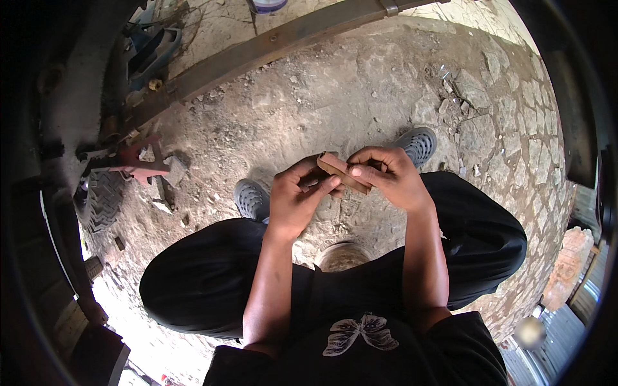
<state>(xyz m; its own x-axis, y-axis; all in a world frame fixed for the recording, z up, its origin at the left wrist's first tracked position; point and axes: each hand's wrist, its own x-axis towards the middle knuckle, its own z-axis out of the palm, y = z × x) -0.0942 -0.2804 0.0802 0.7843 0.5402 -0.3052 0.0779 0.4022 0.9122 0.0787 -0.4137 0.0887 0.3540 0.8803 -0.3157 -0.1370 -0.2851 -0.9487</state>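
Between my two hands is a folded brown strip (335, 165) that looks like sandpaper, one side reddish and the other duller tan. My left hand (293, 199) grips its left end, thumb along the lower edge and fingers behind. At the right end my right hand (396, 180) pinches it between thumb and curled fingers. The strip slants down to the right, held above the dirt ground. Fingers partly cover both ends, so its full length is hidden.
A long rusty metal beam (270, 45) crosses the far side. To the left are a red metal piece (143, 164), a treaded tyre (103, 204) and loose stones. My grey shoes (418, 145) flank the hands. Flat stones (477, 134) pave the right. A round pale object (343, 256) shows between my legs.
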